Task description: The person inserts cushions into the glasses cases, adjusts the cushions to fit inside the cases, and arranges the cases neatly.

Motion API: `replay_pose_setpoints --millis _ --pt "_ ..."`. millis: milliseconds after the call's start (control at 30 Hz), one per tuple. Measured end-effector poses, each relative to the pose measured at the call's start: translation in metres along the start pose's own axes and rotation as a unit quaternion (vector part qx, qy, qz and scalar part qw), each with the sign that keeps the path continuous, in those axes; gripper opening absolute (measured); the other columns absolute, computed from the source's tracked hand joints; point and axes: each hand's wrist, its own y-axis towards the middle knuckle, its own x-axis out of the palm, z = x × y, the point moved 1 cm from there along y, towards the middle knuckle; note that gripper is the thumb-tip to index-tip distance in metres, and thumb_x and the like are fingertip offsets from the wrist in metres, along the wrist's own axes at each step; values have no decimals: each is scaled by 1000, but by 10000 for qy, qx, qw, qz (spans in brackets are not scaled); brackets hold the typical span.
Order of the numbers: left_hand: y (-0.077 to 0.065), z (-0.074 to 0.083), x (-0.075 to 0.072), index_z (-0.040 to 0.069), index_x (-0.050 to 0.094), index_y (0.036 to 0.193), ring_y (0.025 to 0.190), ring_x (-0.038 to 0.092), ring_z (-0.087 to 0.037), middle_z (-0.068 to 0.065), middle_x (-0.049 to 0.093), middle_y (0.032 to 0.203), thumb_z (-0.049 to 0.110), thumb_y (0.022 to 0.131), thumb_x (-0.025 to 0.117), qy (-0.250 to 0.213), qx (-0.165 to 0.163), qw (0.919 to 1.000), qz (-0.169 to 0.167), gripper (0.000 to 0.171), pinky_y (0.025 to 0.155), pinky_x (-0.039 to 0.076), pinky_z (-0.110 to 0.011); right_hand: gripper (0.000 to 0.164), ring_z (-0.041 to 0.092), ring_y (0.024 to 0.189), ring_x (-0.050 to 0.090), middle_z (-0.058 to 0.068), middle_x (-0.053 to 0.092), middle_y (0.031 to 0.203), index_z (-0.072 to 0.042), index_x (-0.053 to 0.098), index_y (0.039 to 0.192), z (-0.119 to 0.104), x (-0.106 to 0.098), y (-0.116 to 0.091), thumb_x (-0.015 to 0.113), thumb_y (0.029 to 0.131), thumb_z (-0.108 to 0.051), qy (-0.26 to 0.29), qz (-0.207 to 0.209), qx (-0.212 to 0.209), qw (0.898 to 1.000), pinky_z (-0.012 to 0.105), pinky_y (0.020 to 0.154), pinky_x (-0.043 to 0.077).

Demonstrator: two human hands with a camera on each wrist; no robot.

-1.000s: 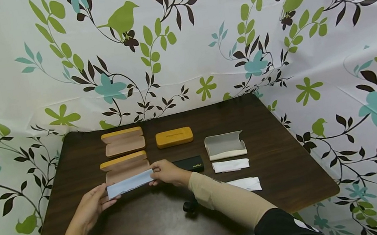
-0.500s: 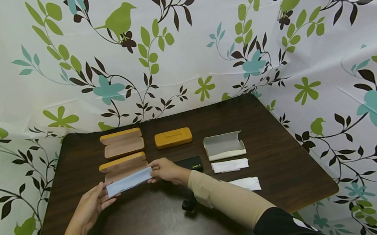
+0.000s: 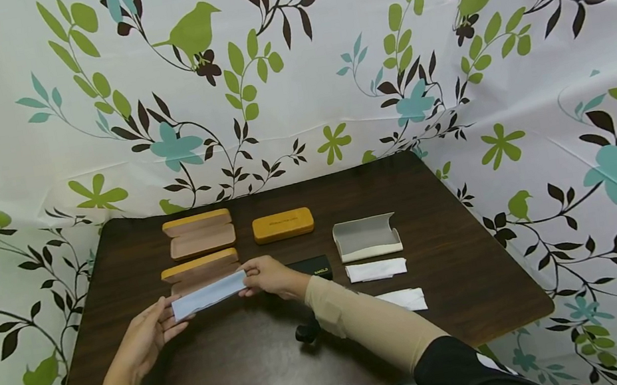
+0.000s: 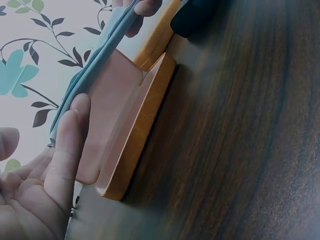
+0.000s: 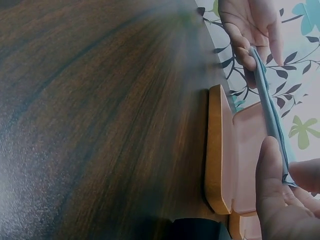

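A folded light blue cloth is stretched as a narrow strip between both hands, close over the front open yellow glasses case. My left hand holds its left end, with fingers at the edge. At the right end, my right hand pinches the cloth between thumb and fingers. The left wrist view shows the cloth's layered edge and the case's pink lining behind it. Part of that case is hidden by the cloth in the head view.
Another open yellow case and a closed yellow case stand at the back. Right of my hand lie a dark green case, an open whitish case and two folded white cloths. The brown table meets a patterned curtain.
The cloth and both hands have shifted only slightly left. Both hands keep hold of the cloth throughout, and the cases stay put.
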Motion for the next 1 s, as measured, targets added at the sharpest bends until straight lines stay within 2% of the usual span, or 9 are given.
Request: replay_pose_setpoints --millis 167,433,667,1000 --pt "2 0 -1 -2 40 140 99 68 -15 -1 67 107 38 103 39 -78 -3 10000 15 55 86 55 -33 35 24 87 71 13 67 108 3 55 129 -1 -1 2 53 95 7 16 40 9 10000 44 88 53" --pt "3 2 -2 -10 26 145 99 68 -14 2 67 107 41 102 40 32 -162 9998 131 68 86 55 -33 34 24 87 71 13 67 108 3 56 128 1 -1 4 53 94 8 90 92 59 9999 42 87 55" --pt "5 0 -3 -9 25 146 99 68 -14 2 67 108 41 102 40 10 -185 9998 99 68 86 55 -33 36 24 88 71 14 65 111 3 54 130 4 -2 6 52 95 8 93 90 100 9999 40 86 55" --pt "8 1 -3 -9 20 148 100 67 -14 4 66 109 41 102 39 -48 -206 9997 100 71 87 55 -33 36 26 89 71 14 67 106 4 54 130 1 -4 9 51 94 9 222 90 128 9996 43 89 53"
